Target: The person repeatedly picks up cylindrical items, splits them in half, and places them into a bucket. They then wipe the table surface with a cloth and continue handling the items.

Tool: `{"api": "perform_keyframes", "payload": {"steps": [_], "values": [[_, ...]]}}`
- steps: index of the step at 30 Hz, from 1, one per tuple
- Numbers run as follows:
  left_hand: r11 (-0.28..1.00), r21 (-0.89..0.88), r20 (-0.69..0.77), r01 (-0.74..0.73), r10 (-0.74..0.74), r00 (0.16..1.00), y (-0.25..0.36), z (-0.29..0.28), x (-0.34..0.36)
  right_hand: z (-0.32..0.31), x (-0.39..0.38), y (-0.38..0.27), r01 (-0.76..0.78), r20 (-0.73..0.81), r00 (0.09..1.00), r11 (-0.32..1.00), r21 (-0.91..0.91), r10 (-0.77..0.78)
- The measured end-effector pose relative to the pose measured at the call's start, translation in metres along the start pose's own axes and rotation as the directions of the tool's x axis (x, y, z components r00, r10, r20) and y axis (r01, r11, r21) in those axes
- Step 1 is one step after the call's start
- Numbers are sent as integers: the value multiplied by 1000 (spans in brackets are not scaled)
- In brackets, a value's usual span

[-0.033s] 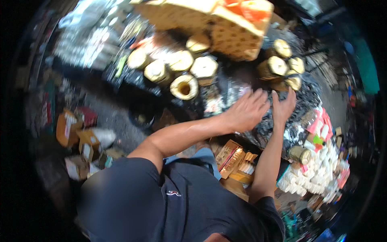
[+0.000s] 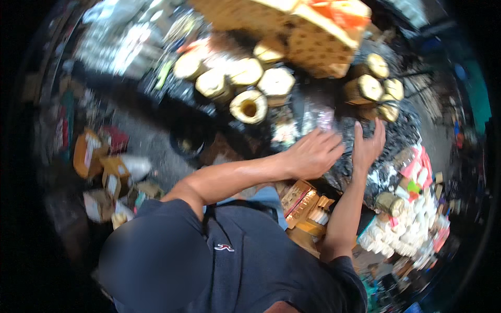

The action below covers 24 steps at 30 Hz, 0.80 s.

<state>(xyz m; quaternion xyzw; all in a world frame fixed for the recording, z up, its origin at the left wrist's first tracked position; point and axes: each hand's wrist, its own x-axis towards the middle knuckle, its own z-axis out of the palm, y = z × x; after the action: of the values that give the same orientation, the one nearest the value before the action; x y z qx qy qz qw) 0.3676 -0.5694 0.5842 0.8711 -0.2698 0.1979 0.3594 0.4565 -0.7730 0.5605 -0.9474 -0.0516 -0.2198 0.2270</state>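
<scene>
My left hand (image 2: 315, 154) hovers over a work surface covered in crumpled black plastic (image 2: 402, 122), palm down. Its fingers are loosely bent and a little apart, and nothing shows in them. To its right is my right hand (image 2: 369, 146), open, with thumb and fingers apart and pointing away from me. Just beyond its fingertips stands a group of short, pale yellow cylindrical bundles (image 2: 369, 88). Further left stand several similar bundles (image 2: 275, 83); one of them, a hollow cylinder (image 2: 236, 108), has a dark round hole in its top.
A large spotted tan box (image 2: 318, 52) with orange plastic (image 2: 342, 18) stands at the far side. White rolls (image 2: 404, 229) are heaped at the right. An opened carton (image 2: 300, 206) lies below the surface near me; more cardboard boxes (image 2: 116, 177) lie on the left floor.
My left hand has drawn back toward me and slightly left, its fingers more bent. My right hand has barely moved. The whole view has shifted slightly.
</scene>
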Motion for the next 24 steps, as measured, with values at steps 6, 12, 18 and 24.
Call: {"api": "perform_keyframes", "payload": {"steps": [6, 12, 18, 24], "values": [[796, 30, 211, 605, -596, 775, -38, -103, -290, 12, -170, -205, 22, 564, 670, 771, 636, -484], [123, 286, 103, 950, -990, 97, -155, -119, -561, 72, -173, -273, 281, 260, 860, 833, 477, -439], [156, 326, 170, 932, -980, 105, -224, -114, -670, 96, -199, -336, 441, 274, 786, 814, 379, -554], [-6, 401, 150, 916, -986, -72, -349, -100, -733, 333, -430, -399, 337, 847, 67, 811, 479, -528]]}}
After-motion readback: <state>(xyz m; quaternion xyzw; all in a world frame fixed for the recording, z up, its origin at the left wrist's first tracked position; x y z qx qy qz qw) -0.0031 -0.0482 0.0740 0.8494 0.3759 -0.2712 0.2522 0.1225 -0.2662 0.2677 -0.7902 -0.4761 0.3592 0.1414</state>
